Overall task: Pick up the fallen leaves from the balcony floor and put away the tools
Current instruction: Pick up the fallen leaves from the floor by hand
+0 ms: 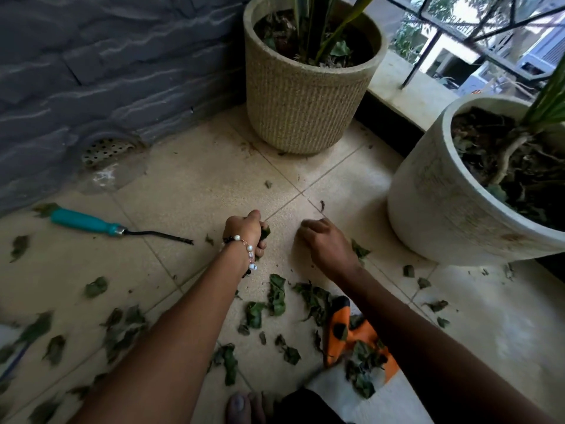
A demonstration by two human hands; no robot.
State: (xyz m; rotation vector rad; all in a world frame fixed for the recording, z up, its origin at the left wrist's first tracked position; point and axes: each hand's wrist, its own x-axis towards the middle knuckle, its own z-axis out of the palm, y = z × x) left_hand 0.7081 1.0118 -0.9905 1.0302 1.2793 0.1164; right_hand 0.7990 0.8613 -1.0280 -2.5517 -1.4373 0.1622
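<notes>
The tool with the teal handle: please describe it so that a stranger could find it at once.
Start at the dark grey wall with the round drain. Just below it, on the tiled floor, lies the tool, left of the left hand. Its teal handle and thin dark shaft set it apart; the other tool is orange.

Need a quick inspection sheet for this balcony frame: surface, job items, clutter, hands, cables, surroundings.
Surface: beige tiled floor, dusty, soil specks near the pots.
Job's things: fallen leaves scattered across the tiles; teal-handled tool lying by the wall; orange tool on the floor, partly under leaves and the right forearm.
Clutter: crumpled clear plastic below the drain.
Hands: left hand grips a bunch of leaves; right hand is down at the floor, fingers curled, what it holds hidden.
Cables: nothing seen.
Surroundings: grey stone wall with drain grate; ribbed pot; white pot; railing.
</notes>
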